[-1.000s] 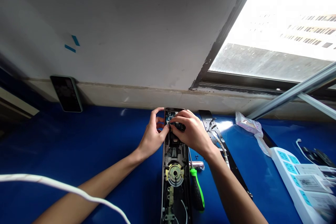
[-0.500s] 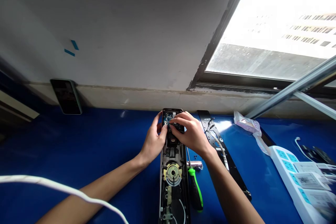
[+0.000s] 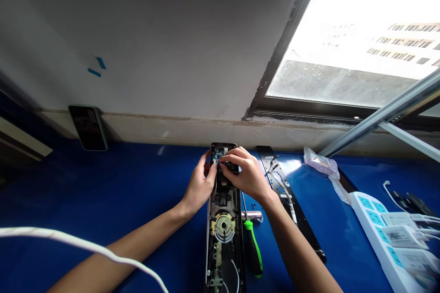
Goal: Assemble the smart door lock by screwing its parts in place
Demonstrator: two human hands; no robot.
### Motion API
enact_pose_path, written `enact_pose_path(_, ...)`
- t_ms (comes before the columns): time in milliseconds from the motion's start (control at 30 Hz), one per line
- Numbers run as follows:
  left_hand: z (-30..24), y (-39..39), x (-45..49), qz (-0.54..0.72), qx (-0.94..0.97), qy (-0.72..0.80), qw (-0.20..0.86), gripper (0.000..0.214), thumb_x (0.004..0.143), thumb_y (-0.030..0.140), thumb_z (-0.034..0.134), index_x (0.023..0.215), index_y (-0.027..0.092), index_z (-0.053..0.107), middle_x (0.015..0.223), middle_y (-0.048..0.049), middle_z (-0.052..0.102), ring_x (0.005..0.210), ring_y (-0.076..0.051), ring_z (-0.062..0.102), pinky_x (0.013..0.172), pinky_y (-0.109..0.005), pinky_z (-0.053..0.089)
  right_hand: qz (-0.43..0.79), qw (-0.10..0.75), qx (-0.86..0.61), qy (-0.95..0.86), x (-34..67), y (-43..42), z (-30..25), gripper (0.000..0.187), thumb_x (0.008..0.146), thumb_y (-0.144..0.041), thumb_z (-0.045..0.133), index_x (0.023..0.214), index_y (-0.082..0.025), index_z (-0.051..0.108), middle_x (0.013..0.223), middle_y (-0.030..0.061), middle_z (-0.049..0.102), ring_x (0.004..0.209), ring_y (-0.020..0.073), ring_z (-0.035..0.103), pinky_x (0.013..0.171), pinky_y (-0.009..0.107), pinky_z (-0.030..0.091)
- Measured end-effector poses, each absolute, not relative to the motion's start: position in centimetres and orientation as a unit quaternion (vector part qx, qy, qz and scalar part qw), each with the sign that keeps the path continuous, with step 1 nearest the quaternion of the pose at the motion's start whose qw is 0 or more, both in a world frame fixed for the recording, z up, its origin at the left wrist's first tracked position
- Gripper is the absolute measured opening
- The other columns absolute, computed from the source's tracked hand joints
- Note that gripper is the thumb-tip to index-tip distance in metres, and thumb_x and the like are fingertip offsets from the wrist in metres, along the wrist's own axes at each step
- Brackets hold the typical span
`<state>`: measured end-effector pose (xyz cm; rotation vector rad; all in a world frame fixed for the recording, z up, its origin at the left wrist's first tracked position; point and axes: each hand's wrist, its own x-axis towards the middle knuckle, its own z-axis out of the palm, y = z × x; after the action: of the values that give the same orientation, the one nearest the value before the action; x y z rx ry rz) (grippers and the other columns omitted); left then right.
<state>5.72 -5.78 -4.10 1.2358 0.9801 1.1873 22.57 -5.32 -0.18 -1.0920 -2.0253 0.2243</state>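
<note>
A long black housing [image 3: 228, 206], which looks like an opened electronic door lock, lies lengthwise before me with its inner parts showing. At its far end sits a small blue circuit board [image 3: 217, 154]. My left hand [image 3: 199, 184] is closed round the left edge of that end, its thumb pressing beside the board near a thin wire. Over the board, my right hand [image 3: 248, 173] has thumb and index finger in a pinch; whatever is between the fingertips is hidden or too small to name. A green-and-black screwdriver [image 3: 253, 249] lies along the housing's right side.
Right of the housing are a few tiny screws [image 3: 253, 205], a shiny wrapped roll [image 3: 252, 216] and a black perforated plate [image 3: 275, 165] with cables. Farther right are a plastic packet [image 3: 321, 162] and a power strip [image 3: 373, 224]. A phone [image 3: 88, 128] leans on the wall; a white cable [image 3: 85, 246] crosses the lower left.
The whole view has shifted slightly. Both hands keep nearly the same place on the housing and board, with only slight finger movement.
</note>
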Motion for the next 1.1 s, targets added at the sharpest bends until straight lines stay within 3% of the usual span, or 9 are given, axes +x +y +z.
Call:
enact_pose_path(233, -3.9, -5.8, 5.8, 0.497, 0.530, 0.416, 0.547, 0.061, 0.101, 0.043, 0.062, 0.152, 0.013, 0.047, 0.151, -0.0188, 0.062, 0.141, -0.031, 0.060, 0.121, -0.045, 0.047, 0.088, 0.403, -0.431, -0.802, 22.6, -5.4, -0.3, 0.017, 0.094, -0.013, 0.066, 0.099, -0.024, 0.078, 0.099, 0.0059, 0.075, 0.094, 0.0196, 0.068, 0.083, 0.034, 0.060)
enact_pose_path(433, -3.2, -6.1, 5.4, 0.494, 0.518, 0.406, 0.568, 0.058, 0.099, 0.035, 0.062, 0.153, 0.016, 0.050, 0.150, -0.0146, 0.063, 0.143, -0.031, 0.058, 0.123, -0.046, 0.045, 0.092, 0.388, -0.440, -0.805, 22.6, -5.4, -0.1, 0.016, 0.094, -0.013, 0.067, 0.100, -0.023, 0.077, 0.100, 0.0058, 0.075, 0.096, 0.0197, 0.067, 0.084, 0.034, 0.059)
enact_pose_path(733, -2.9, -5.5, 2.7, 0.392, 0.546, 0.358, 0.648, 0.104, 0.081, 0.030, 0.082, 0.167, 0.015, 0.026, 0.124, -0.0157, 0.075, 0.120, -0.035, 0.071, 0.102, -0.048, 0.059, 0.093, 0.337, -0.465, -0.813, 22.2, -4.7, 1.1, 0.004, 0.092, -0.021, 0.076, 0.091, -0.023, 0.078, 0.092, 0.0045, 0.074, 0.089, 0.0200, 0.068, 0.079, 0.034, 0.056)
enact_pose_path(1100, -2.6, -4.3, 1.3, 0.343, 0.594, 0.358, 0.634, 0.105, 0.082, 0.037, 0.086, 0.168, 0.015, 0.028, 0.110, -0.0130, 0.078, 0.111, -0.033, 0.074, 0.104, -0.051, 0.056, 0.087, 0.314, -0.469, -0.821, 22.7, -4.4, 1.0, 0.006, 0.093, -0.027, 0.077, 0.098, -0.024, 0.080, 0.095, 0.0037, 0.074, 0.079, 0.0153, 0.067, 0.070, 0.028, 0.053)
